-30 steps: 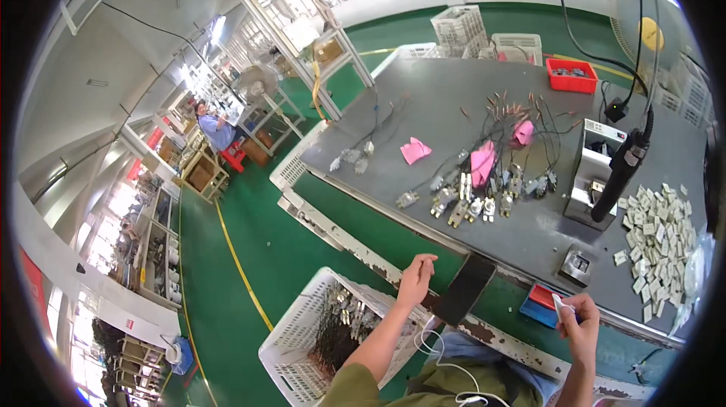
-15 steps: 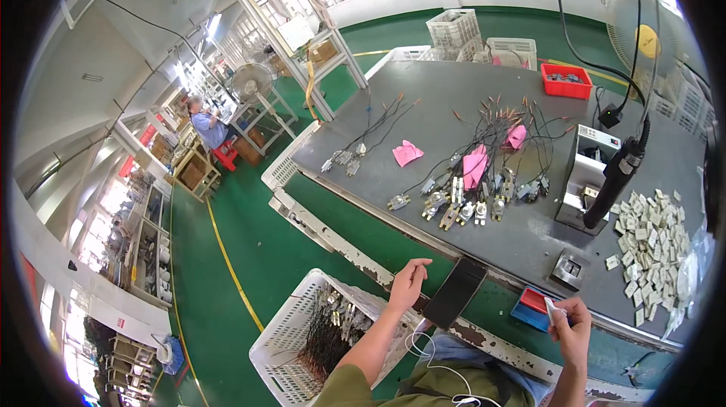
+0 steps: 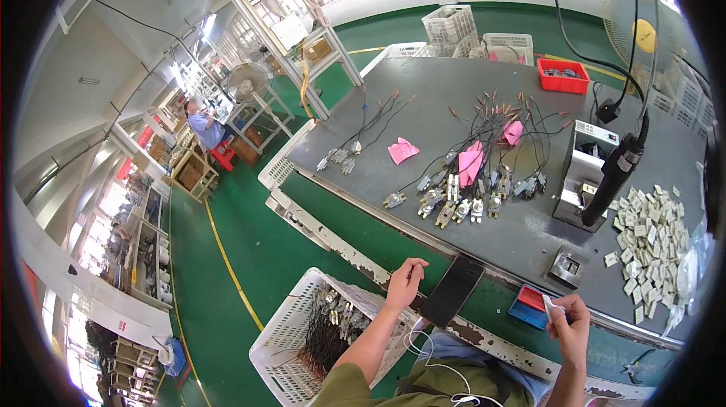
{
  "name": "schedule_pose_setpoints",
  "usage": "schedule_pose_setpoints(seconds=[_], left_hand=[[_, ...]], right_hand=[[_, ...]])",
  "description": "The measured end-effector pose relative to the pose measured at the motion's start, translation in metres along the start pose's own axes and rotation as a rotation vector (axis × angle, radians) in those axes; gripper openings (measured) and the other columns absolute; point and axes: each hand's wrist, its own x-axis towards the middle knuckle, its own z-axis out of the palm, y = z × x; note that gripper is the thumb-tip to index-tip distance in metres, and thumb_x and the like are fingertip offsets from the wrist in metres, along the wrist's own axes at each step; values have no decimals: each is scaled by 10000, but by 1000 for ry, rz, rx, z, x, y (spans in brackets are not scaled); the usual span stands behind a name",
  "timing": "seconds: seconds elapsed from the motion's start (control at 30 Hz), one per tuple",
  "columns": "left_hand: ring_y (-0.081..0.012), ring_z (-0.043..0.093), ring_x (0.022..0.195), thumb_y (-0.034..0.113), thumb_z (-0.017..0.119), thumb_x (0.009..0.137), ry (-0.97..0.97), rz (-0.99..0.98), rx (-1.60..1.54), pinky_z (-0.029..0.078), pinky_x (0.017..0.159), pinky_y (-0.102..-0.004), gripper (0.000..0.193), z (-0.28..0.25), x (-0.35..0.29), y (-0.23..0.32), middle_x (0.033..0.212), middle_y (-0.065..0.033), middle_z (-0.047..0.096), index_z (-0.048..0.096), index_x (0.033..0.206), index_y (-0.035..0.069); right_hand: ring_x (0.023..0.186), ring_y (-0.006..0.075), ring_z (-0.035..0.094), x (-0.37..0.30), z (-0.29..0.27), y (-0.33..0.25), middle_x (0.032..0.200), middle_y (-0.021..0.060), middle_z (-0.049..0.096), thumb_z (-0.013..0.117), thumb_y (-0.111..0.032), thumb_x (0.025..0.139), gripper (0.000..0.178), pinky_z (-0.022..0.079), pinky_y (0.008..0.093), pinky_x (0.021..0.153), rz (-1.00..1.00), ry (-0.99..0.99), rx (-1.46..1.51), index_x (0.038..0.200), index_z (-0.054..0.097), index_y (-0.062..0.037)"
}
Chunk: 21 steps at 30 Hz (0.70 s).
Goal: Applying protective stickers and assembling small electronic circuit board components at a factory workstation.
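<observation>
Green floor (image 3: pixel 265 256) borders the grey table (image 3: pixel 514 237) near the right hand (image 3: pixel 572 322).

In the lower half there are two bare hands (image 3: pixel 406 283) and one dark phone (image 3: pixel 452 291); at centre, three pink pieces (image 3: pixel 403 151); at upper right, one red bin (image 3: pixel 561 87).

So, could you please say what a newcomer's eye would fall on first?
Probably the tangle of dark cables and pink scraps midway on the grey table, then the heap of pale pieces on its right. The red bin at its far edge stands out, as does the white piece in the right hand.
</observation>
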Motion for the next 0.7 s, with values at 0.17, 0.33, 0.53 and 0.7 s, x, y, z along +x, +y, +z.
schedule_pose_setpoints(seconds=[0.17,0.33,0.53,0.7], left_hand=[[-56,452,573,118,454,935,-8,16,-2,372,537,-216,145,0,-1,-2,646,0,520,577,972,49],[-56,450,568,118,454,935,-14,11,-18,370,532,-215,146,1,1,-2,640,2,516,576,967,43],[-59,448,576,118,448,935,-7,41,-23,370,537,-214,140,0,0,-4,647,4,507,564,941,39],[-86,491,582,130,435,939,-19,-8,0,402,556,-234,149,1,-2,-6,633,-19,516,552,932,38]], right_hand=[[456,45,457,-1,1,0,610,9,533,590,-138,867,114,339,166,392,-14,-2,8,874,539,-36],[459,48,457,0,0,0,612,12,529,593,-142,866,122,336,171,391,-2,5,-12,865,533,-36],[453,51,456,-1,3,-1,611,14,533,589,-137,865,115,332,174,390,-12,13,12,862,533,-36],[480,59,497,-3,-3,0,650,33,562,584,-74,858,83,364,177,411,9,-11,38,885,549,-3]])
